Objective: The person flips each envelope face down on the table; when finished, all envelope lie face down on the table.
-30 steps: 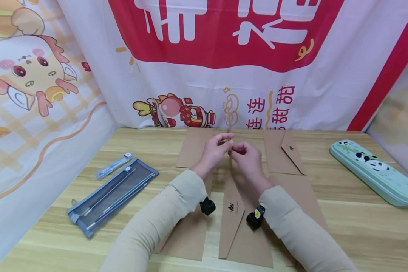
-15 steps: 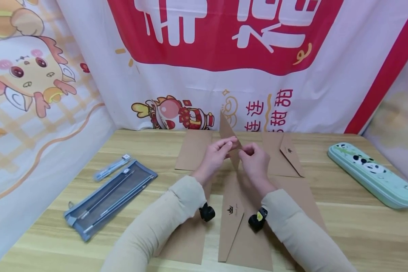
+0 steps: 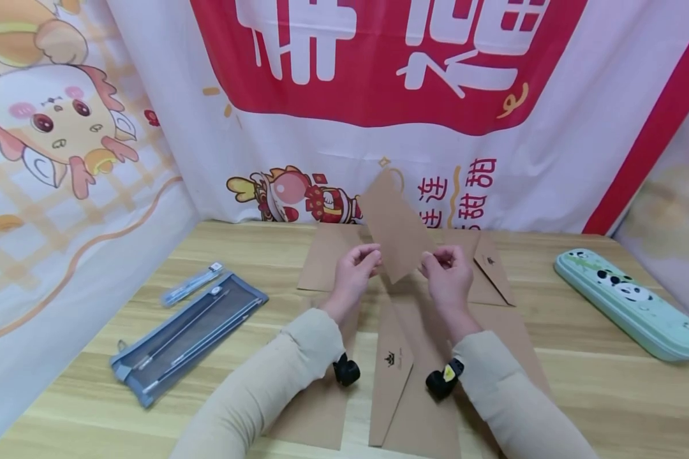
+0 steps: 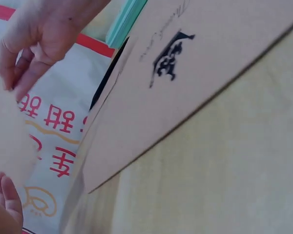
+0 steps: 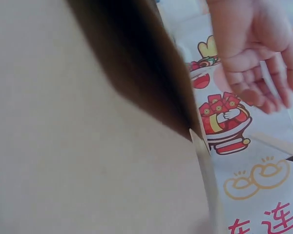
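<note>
In the head view, a plain brown kraft envelope (image 3: 399, 233) is held tilted up above the table. My right hand (image 3: 450, 277) pinches its lower right edge between thumb and fingers. My left hand (image 3: 355, 274) is beside the envelope's left edge, with its fingers loosely bent. The right wrist view shows the left hand (image 5: 256, 53) with nothing in its fingers. The pinch of the right hand (image 4: 41, 41) on the envelope (image 4: 7, 131) shows in the left wrist view. Below the hands lies a kraft envelope with a crown print (image 3: 392, 395).
More kraft envelopes lie around: back left (image 3: 323, 264), back right (image 3: 465, 280), front left (image 3: 321, 414) and right (image 3: 508, 331). A grey mesh pencil pouch (image 3: 192, 344) and a small clear case (image 3: 192, 285) sit left. A green panda pencil case (image 3: 626, 303) is right. Printed cloth (image 3: 321, 140) hangs behind.
The held envelope has turned from edge-on to show its broad face. My hands have moved apart, the right one rightward with the envelope, the left one off its edge.
</note>
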A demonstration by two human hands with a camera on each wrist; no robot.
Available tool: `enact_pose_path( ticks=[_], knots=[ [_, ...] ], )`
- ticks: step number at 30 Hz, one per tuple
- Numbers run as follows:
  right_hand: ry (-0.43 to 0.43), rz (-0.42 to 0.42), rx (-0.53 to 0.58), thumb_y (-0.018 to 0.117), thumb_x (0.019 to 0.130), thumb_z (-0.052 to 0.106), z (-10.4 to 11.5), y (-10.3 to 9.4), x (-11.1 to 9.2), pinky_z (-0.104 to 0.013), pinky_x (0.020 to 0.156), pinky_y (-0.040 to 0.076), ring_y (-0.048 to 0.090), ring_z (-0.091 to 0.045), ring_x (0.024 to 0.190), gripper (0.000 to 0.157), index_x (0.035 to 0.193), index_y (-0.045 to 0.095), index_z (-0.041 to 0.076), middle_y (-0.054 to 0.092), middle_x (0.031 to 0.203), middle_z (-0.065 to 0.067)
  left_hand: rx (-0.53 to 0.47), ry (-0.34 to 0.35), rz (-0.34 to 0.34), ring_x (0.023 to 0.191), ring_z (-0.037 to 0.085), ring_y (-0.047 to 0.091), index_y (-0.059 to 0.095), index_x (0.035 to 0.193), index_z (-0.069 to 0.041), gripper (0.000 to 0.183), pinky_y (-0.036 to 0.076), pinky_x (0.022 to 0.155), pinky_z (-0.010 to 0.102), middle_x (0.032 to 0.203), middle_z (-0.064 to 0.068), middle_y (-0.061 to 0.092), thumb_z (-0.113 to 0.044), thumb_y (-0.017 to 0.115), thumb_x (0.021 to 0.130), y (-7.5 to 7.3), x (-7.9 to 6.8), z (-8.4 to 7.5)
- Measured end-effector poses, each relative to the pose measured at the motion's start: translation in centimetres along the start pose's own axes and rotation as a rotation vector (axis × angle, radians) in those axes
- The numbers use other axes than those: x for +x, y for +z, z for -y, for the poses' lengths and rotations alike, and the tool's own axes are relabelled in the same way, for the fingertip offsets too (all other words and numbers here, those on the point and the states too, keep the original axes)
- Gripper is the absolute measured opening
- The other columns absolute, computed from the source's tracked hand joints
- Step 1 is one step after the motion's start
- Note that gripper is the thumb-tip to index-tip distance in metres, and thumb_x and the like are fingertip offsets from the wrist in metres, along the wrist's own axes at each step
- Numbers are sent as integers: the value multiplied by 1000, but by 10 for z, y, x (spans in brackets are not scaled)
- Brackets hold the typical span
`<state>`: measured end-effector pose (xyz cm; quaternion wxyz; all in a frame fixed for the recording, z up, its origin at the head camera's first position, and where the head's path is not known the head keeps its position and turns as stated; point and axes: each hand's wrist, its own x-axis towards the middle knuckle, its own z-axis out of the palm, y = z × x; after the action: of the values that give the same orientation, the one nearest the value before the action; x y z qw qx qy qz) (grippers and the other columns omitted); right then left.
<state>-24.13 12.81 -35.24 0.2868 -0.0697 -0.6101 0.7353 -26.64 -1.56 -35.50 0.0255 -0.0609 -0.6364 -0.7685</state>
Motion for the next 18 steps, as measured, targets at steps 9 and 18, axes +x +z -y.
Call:
enact_pose_path(
  ticks=[9, 18],
  knots=[
    [100, -56, 245, 57, 79, -13, -1, 3, -1, -23, 66, 56, 55, -8, 70, 26, 79, 44, 9, 43, 80, -3, -105, -89, -64, 71, 10, 56, 55, 118, 0, 32, 53, 75, 34, 84, 1, 58, -3, 58, 86, 1, -3, 15],
    [235, -123, 372, 54, 81, -14, -6, 9, -3, -23, 68, 56, 57, -10, 69, 28, 80, 40, 10, 46, 79, -2, -209, -80, -23, 60, 9, 59, 49, 125, -3, 41, 52, 57, 19, 72, 2, 59, 4, 56, 85, 6, -5, 15]
  ],
)
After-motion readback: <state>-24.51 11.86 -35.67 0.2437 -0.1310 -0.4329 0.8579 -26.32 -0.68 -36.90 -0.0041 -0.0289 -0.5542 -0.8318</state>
